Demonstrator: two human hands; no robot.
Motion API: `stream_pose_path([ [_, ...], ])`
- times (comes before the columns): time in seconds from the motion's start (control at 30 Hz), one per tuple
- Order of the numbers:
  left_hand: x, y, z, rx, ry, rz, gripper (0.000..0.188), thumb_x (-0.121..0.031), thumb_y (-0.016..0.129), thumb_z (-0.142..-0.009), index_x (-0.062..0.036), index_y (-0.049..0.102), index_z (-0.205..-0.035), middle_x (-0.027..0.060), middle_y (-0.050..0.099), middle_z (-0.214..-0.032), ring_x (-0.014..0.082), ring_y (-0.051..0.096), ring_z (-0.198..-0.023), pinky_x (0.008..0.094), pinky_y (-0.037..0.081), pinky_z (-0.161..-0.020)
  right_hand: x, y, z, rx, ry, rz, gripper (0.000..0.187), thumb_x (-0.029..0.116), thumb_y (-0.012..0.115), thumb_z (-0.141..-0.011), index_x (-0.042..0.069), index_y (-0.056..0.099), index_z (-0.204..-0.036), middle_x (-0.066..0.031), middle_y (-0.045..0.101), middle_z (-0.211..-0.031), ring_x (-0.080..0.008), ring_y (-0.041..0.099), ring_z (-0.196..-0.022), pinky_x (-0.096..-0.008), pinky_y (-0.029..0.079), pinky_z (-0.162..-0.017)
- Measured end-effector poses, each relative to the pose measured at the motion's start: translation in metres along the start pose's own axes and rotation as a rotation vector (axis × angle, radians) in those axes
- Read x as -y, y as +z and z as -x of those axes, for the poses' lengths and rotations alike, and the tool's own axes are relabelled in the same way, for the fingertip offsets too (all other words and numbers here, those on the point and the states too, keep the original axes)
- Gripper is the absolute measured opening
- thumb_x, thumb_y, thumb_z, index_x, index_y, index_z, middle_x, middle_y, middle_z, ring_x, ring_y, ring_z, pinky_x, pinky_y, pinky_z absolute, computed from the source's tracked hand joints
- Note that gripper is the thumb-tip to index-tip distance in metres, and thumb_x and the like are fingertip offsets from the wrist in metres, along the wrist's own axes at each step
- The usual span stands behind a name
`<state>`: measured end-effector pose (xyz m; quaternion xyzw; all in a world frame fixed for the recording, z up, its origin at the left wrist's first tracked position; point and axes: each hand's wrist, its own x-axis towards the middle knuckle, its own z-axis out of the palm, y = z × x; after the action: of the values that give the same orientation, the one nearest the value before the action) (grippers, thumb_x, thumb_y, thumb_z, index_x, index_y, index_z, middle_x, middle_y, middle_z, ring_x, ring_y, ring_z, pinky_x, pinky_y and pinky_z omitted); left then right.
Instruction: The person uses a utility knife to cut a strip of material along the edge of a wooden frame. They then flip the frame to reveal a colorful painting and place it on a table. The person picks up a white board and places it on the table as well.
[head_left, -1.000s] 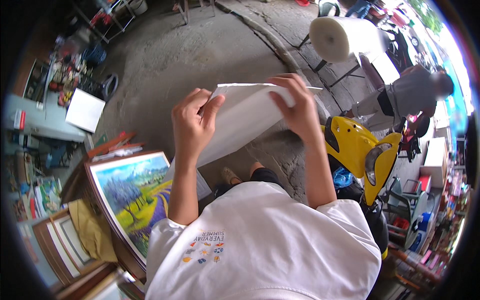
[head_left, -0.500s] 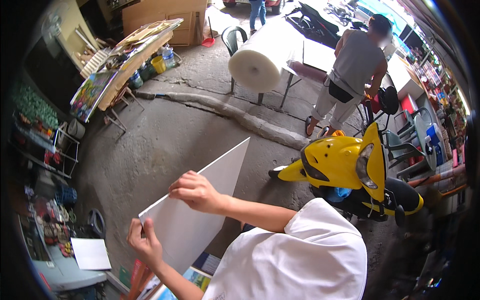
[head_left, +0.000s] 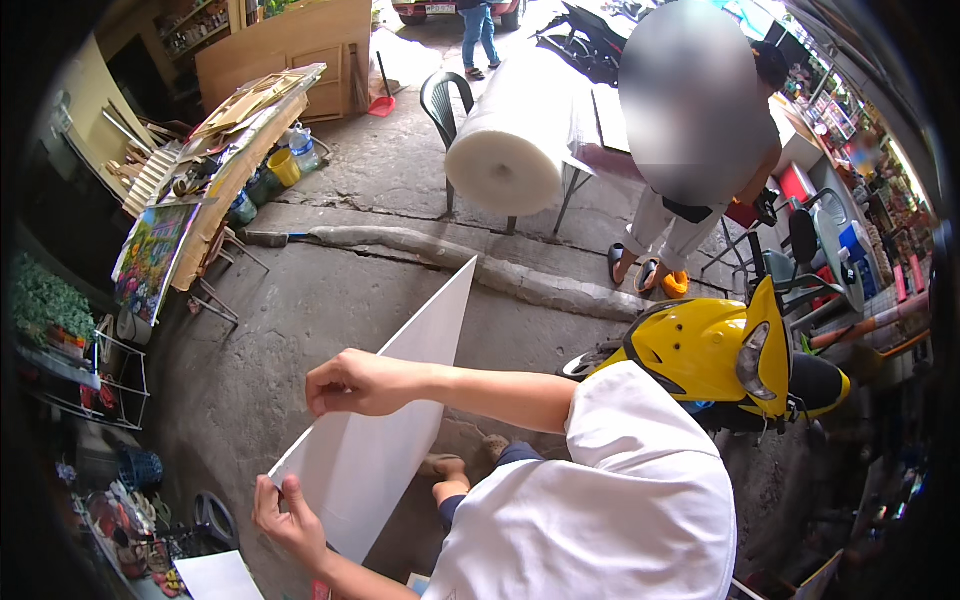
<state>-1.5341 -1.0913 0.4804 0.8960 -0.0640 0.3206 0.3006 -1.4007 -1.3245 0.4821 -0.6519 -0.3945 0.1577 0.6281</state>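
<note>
A thin, flat white board (head_left: 385, 435) is held at a slant in front of me, its far corner pointing up and away. My left hand (head_left: 290, 515) grips its near left corner, with the thumb raised along the face. Along the upper left edge, my right hand (head_left: 362, 384) is closed, fingers curled down and pinched at the rim. Its fingertips are partly hidden, and the right forearm crosses over the board's face.
A yellow motorcycle (head_left: 690, 345) stands to my right. Beyond a raised concrete strip (head_left: 480, 268) are a large white roll (head_left: 510, 165), a green chair (head_left: 440, 105) and another person (head_left: 690, 215). A cluttered wooden table (head_left: 225, 170) is at left; a white sheet (head_left: 218, 577) lies lower left.
My right wrist has turned and the hand sits lower and further left, still at the board's edge. The board and left hand have shifted slightly down. The view has turned a little.
</note>
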Motion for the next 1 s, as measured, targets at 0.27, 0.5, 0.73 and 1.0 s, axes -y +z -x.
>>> stream_pose_path([
  [0.27, 0.097, 0.044, -0.111, 0.165, -0.007, 0.209, 0.048, -0.037, 0.066, -0.093, 0.0017, 0.045, -0.074, 0.0143, 0.043, -0.067, 0.0271, 0.046, -0.059, 0.0404, 0.034, -0.056, -0.049, -0.034, -0.083, -0.2, -0.198, 0.679, 0.025, 0.031, 0.073, -0.086, 0.007, 0.065, -0.085, -0.006, 0.064, -0.079, -0.0259, 0.063, -0.076, -0.0386, 0.043, -0.075],
  [0.5, 0.212, 0.034, -0.187, 0.372, 0.039, 0.325, 0.065, -0.055, 0.076, -0.076, -0.0032, 0.066, -0.115, 0.0113, 0.067, -0.107, 0.0255, 0.066, -0.101, 0.0356, 0.052, -0.086, -0.084, -0.052, -0.155, -0.489, -0.141, 0.827, 0.019, 0.021, 0.081, -0.079, 0.009, 0.069, -0.088, -0.0039, 0.07, -0.079, -0.0248, 0.066, -0.076, -0.0395, 0.044, -0.08],
  [0.73, 0.273, 0.076, -0.235, 0.27, -0.041, 0.449, 0.052, -0.034, 0.083, -0.077, -0.0083, 0.065, -0.118, 0.0074, 0.067, -0.11, 0.0219, 0.065, -0.105, 0.0359, 0.05, -0.09, -0.071, -0.075, -0.207, -0.776, -0.002, 0.893, 0.021, 0.013, 0.081, -0.077, 0.0, 0.065, -0.081, -0.0085, 0.059, -0.067, -0.0214, 0.046, -0.067, -0.0337, 0.039, -0.064],
  [1.0, 0.308, 0.124, -0.316, 0.089, 0.06, 0.563, 0.032, -0.02, 0.08, -0.081, -0.0101, 0.07, -0.11, 0.0061, 0.069, -0.106, 0.0194, 0.068, -0.098, 0.0329, 0.054, -0.081, -0.11, -0.117, -0.282, -0.828, 0.075, 0.775, 0.024, 0.014, 0.08, -0.081, -0.003, 0.064, -0.086, -0.0081, 0.057, -0.067, -0.016, 0.045, -0.065, -0.0301, 0.039, -0.063],
])
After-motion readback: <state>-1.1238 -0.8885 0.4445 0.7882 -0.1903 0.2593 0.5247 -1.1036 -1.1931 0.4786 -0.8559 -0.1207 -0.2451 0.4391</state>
